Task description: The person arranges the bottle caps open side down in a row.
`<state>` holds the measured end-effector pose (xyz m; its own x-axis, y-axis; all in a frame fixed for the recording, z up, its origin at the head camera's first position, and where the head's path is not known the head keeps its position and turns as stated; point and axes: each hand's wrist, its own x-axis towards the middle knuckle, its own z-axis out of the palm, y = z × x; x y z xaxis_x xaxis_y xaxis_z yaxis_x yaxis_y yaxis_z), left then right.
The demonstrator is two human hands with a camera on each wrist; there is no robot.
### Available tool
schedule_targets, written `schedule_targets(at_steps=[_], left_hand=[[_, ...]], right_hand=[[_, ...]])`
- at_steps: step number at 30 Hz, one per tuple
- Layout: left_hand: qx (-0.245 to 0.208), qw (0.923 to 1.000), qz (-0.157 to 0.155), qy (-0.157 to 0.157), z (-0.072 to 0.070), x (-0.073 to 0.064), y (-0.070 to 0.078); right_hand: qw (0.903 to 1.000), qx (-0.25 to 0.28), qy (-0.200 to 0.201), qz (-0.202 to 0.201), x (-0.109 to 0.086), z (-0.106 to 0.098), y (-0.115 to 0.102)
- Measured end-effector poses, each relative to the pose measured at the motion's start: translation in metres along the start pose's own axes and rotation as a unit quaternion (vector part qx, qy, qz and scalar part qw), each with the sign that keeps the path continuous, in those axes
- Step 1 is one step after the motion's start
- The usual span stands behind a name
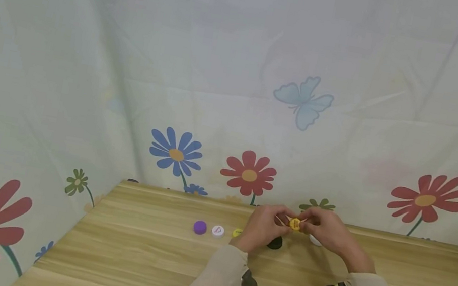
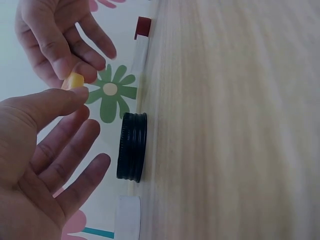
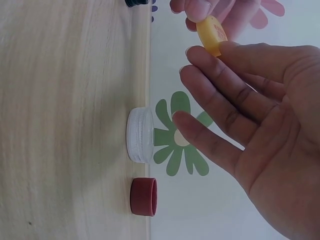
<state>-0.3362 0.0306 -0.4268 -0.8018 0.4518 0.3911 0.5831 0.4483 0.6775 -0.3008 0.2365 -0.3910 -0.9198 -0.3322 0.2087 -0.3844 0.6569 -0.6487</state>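
An orange-yellow bottle cap with printing on its top is held up above the table, between both hands. My left hand pinches one side of the cap with thumb and forefinger. From the other side my right hand pinches it the same way. In the right wrist view the cap is tilted, and the other fingers of the right hand are spread loosely. Below the hands stands a black cap. A clear ridged lid and a dark red cap sit beneath the right hand.
Left of the hands, a purple cap, a white cap with a printed mark and a partly hidden yellow cap line up on the wooden table. A flower-patterned cloth hangs behind the table's back edge.
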Motion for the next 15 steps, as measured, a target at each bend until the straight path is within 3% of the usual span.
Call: schedule_targets(at_steps=[15], left_hand=[[-0.007,0.9999,-0.003,-0.014,-0.0006,-0.0003,-0.0016]], right_hand=[[0.9999,0.009,-0.002,-0.009,0.0016,0.0016,0.0013]])
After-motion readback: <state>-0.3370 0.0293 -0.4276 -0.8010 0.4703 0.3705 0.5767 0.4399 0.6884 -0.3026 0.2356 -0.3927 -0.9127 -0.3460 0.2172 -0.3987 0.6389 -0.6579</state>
